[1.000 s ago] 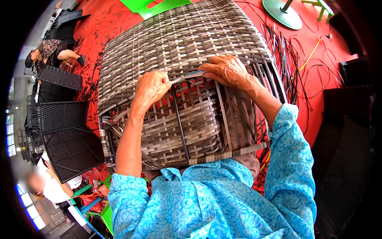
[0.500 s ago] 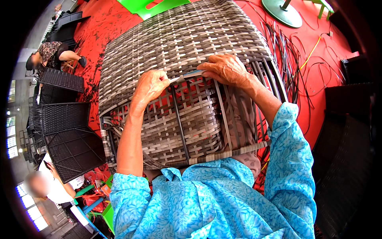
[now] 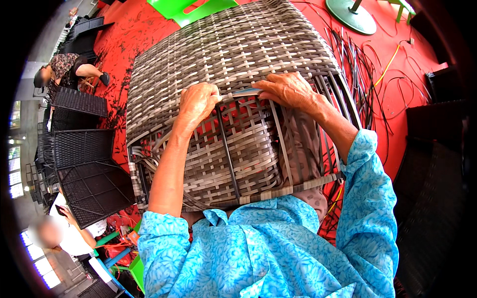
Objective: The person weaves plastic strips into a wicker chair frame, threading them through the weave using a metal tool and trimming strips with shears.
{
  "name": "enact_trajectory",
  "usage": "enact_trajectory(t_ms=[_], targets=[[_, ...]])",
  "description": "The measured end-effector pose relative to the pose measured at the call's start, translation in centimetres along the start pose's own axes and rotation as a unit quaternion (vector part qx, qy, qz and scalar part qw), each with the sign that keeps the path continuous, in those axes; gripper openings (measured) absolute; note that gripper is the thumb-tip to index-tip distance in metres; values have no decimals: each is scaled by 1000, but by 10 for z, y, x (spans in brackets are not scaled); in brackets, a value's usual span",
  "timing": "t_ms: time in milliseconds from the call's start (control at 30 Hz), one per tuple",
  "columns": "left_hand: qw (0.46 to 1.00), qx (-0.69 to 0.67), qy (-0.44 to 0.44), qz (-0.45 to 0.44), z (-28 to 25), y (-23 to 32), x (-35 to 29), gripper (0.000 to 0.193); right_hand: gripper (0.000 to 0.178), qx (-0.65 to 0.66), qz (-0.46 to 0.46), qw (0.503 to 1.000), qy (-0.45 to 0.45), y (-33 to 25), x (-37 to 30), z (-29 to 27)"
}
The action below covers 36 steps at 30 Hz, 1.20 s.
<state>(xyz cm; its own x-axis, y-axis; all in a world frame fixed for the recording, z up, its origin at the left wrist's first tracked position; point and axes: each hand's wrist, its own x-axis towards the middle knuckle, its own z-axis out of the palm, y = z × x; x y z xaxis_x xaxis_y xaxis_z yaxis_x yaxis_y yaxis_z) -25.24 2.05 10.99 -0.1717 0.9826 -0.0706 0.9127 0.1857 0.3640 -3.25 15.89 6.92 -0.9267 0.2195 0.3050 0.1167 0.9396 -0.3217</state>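
A grey-brown woven wicker seat frame (image 3: 218, 54) lies across my lap, its solid weave on the far side. Nearer to me are bare dark bars (image 3: 227, 154) and a looser woven panel (image 3: 226, 169) behind them. At the near edge of the solid weave, my right hand (image 3: 287, 90) is closed round a slim flat tool, blue-grey and shiny (image 3: 247, 92), which points left along the edge. My left hand (image 3: 199, 103) pinches at the same edge beside the tool's left end. Its fingertips hide what they hold.
Black wicker pieces (image 3: 82, 149) stand at left, near two people (image 3: 67, 69) (image 3: 74, 233). Loose dark strips (image 3: 355, 74) lie on the red floor (image 3: 392, 114) at right. A green plastic piece (image 3: 196, 12) and a round green base (image 3: 352, 17) are beyond the frame.
My left hand has moved slightly right and up, closer to the flat tool. The pale tip that stuck out of its fingers no longer shows. My right hand has shifted slightly right.
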Motion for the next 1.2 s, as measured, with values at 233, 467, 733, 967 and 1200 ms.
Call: enact_trajectory(t_ms=[233, 467, 733, 967, 1200], targets=[[1000, 9, -10, 27, -3, -7, 5, 13, 30, -11, -6, 1000, -11, -3, 7, -11], [1000, 9, 9, -12, 8, 1, 9, 16, 30, -51, 10, 999, -15, 7, -14, -22], [976, 79, 154, 131, 36, 14, 8, 14, 28, -24, 94, 995, -7, 2, -43, -24], [985, -29, 124, 114, 36, 14, 16, 7, 27, -14, 138, 990, 13, -13, -55, -49], [961, 44, 137, 236, 14, 40, 13, 4, 25, -82, 162, 983, -31, -25, -44, -58]])
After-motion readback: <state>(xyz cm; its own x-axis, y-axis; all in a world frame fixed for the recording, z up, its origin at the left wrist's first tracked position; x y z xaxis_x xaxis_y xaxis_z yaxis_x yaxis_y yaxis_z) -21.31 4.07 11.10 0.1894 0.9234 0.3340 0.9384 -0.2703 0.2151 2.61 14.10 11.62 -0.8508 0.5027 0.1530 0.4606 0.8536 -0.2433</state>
